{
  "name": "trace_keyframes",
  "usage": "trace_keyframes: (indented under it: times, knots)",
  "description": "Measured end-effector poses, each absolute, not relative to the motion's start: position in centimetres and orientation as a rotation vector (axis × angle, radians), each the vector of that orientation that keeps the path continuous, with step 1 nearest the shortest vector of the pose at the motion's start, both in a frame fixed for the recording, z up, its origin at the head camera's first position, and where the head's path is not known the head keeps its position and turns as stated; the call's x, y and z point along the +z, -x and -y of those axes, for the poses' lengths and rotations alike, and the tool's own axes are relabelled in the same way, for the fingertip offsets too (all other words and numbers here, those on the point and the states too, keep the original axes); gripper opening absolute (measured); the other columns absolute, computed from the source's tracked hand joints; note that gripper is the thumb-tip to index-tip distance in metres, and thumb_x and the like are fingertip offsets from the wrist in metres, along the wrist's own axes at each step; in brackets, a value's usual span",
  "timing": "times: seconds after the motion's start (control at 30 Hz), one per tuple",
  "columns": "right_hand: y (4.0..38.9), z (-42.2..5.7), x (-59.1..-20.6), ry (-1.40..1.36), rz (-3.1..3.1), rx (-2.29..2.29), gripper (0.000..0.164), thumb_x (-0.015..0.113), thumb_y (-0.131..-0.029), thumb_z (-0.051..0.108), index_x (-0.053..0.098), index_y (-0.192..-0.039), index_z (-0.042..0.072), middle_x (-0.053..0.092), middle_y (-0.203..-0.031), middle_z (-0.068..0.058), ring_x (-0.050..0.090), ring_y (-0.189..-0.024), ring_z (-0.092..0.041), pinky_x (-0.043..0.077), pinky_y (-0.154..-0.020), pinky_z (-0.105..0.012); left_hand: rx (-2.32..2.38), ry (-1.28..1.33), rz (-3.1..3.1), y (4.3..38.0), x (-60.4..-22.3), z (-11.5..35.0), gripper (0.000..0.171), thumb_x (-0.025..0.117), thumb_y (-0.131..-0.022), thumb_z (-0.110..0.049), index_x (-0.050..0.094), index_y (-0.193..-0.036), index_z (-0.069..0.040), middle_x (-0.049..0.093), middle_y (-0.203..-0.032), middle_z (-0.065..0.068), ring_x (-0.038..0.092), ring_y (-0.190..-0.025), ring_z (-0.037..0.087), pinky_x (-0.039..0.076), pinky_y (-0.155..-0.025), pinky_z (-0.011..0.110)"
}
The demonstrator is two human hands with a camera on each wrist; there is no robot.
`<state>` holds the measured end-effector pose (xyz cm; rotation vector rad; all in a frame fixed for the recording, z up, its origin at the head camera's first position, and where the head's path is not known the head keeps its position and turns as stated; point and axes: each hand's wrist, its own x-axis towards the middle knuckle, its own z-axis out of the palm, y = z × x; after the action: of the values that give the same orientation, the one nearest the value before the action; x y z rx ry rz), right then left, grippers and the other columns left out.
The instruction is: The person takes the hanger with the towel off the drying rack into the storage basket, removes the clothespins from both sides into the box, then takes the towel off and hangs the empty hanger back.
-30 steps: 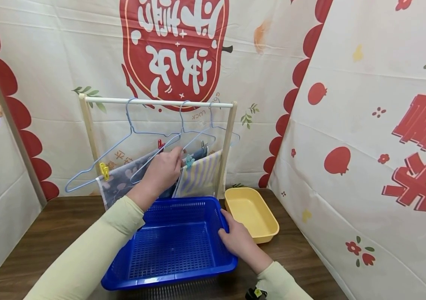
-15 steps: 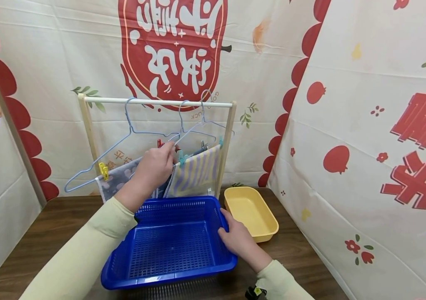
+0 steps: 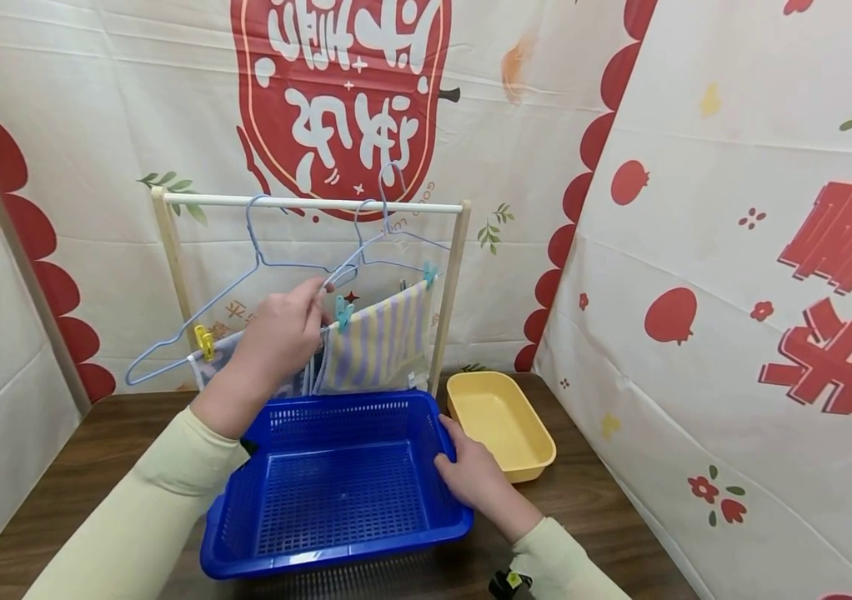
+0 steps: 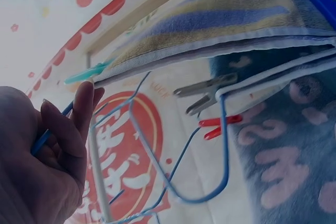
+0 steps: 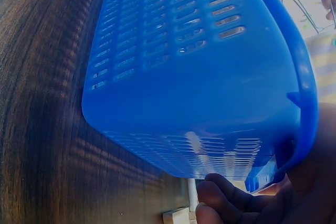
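Note:
My left hand (image 3: 276,337) pinches the lower left part of a blue wire hanger (image 3: 386,218). A yellow-and-purple striped towel (image 3: 377,343) hangs from this hanger, clipped by teal clothespins (image 3: 343,313). The hanger's hook shows above the level of the rack's white bar (image 3: 208,200). In the left wrist view, the left hand (image 4: 55,150) has its fingers curled round the wire near a teal clothespin (image 4: 86,73). My right hand (image 3: 474,477) grips the right rim of a blue perforated basket (image 3: 343,552); nothing lies in it.
Two more blue hangers (image 3: 219,298) stay on the wooden-legged rack, with a grey patterned towel (image 4: 283,166) and a dark cloth. Yellow, red (image 4: 220,120) and grey clothespins (image 4: 205,90) hold them. A yellow tray (image 3: 504,429) stands right of the basket on the wooden table (image 3: 43,467).
The left hand has moved left and closer, bringing the striped towel's hanger along. Its hook has risen from bar level to above the bar. The right hand and basket have stayed put.

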<state>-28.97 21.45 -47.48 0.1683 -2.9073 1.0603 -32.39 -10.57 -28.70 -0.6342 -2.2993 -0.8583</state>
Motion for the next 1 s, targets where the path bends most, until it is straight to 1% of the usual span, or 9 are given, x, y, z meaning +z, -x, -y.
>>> trace_keyframes:
  times: [0.17, 0.23, 0.33, 0.47, 0.6, 0.67, 0.83, 0.93, 1.0]
  knots:
    - [28.9, -21.4, -47.3, -0.161, 2.909, 1.076, 0.066, 0.065, -0.109, 0.02, 0.042, -0.17, 0.015, 0.062, -0.153, -0.025, 0.07, -0.129, -0.043, 0.061, -0.098, -0.064, -0.871, 0.619, 2.277, 31.1, -28.0, 11.6, 0.031, 0.043, -0.12, -0.015, 0.071, -0.126, -0.002, 0.082, -0.094, 0.012, 0.079, -0.084, 0.027, 0.056, -0.067, 0.044]
    - [28.9, -21.4, -47.3, -0.159, 2.912, 1.082, 0.066, 0.065, -0.109, 0.02, 0.042, -0.17, 0.015, 0.062, -0.154, -0.025, 0.07, -0.129, -0.043, 0.061, -0.098, -0.064, -0.866, 0.604, 2.273, 30.5, -27.8, 12.0, 0.032, 0.043, -0.12, -0.018, 0.072, -0.127, -0.004, 0.082, -0.094, 0.011, 0.076, -0.078, 0.024, 0.054, -0.062, 0.04]
    - [28.9, -21.4, -47.3, -0.155, 2.913, 1.088, 0.066, 0.065, -0.109, 0.02, 0.042, -0.17, 0.015, 0.062, -0.154, -0.025, 0.069, -0.129, -0.043, 0.06, -0.097, -0.065, -0.852, 0.585, 2.261, 29.8, -27.6, 12.7, 0.032, 0.044, -0.12, -0.018, 0.072, -0.13, -0.005, 0.082, -0.094, 0.009, 0.064, -0.064, 0.018, 0.046, -0.055, 0.034]
    - [28.9, -21.3, -47.3, -0.163, 2.912, 1.082, 0.066, 0.065, -0.108, 0.02, 0.042, -0.17, 0.014, 0.062, -0.153, -0.025, 0.069, -0.129, -0.043, 0.06, -0.099, -0.065, -0.838, 0.59, 2.225, 28.7, -27.1, 13.8, 0.031, 0.046, -0.119, -0.017, 0.073, -0.13, -0.006, 0.082, -0.092, 0.008, 0.055, -0.057, 0.016, 0.042, -0.052, 0.031]
    - [28.9, -21.3, -47.3, -0.159, 2.91, 1.083, 0.066, 0.065, -0.109, 0.02, 0.042, -0.17, 0.014, 0.062, -0.154, -0.025, 0.069, -0.131, -0.042, 0.059, -0.1, -0.065, -0.832, 0.612, 2.176, 28.1, -26.7, 14.8, 0.028, 0.05, -0.118, -0.015, 0.075, -0.128, -0.006, 0.082, -0.089, 0.008, 0.059, -0.058, 0.014, 0.043, -0.05, 0.028]
    - [28.9, -21.3, -47.3, -0.152, 2.908, 1.084, 0.066, 0.065, -0.108, 0.02, 0.042, -0.17, 0.014, 0.062, -0.154, -0.025, 0.068, -0.131, -0.043, 0.059, -0.1, -0.065, -0.838, 0.621, 2.153, 27.8, -26.6, 15.3, 0.028, 0.051, -0.118, -0.015, 0.075, -0.128, -0.005, 0.081, -0.087, 0.009, 0.065, -0.059, 0.015, 0.045, -0.05, 0.024]
    - [28.9, -21.3, -47.4, -0.152, 2.909, 1.074, 0.066, 0.065, -0.108, 0.02, 0.043, -0.17, 0.015, 0.062, -0.153, -0.025, 0.069, -0.13, -0.043, 0.06, -0.099, -0.065, -0.877, 0.642, 2.109, 26.9, -26.6, 17.0, 0.026, 0.054, -0.116, -0.011, 0.076, -0.128, -0.004, 0.081, -0.085, 0.009, 0.074, -0.06, 0.02, 0.051, -0.057, 0.012]
    - [29.0, -21.3, -47.5, -0.154, 2.909, 1.074, 0.066, 0.065, -0.108, 0.02, 0.042, -0.17, 0.015, 0.062, -0.154, -0.025, 0.068, -0.131, -0.043, 0.059, -0.1, -0.065, -0.886, 0.654, 2.104, 26.3, -26.7, 18.0, 0.026, 0.055, -0.116, -0.008, 0.076, -0.13, -0.004, 0.08, -0.085, 0.007, 0.074, -0.062, 0.019, 0.054, -0.059, 0.011]
    - [29.0, -21.4, -47.5, -0.154, 2.909, 1.072, 0.066, 0.065, -0.109, 0.021, 0.042, -0.17, 0.015, 0.062, -0.154, -0.025, 0.068, -0.132, -0.043, 0.059, -0.101, -0.065, -0.887, 0.654, 2.1, 25.8, -26.7, 18.6, 0.027, 0.055, -0.116, -0.009, 0.076, -0.131, -0.005, 0.08, -0.086, 0.006, 0.072, -0.063, 0.013, 0.054, -0.059, 0.012]
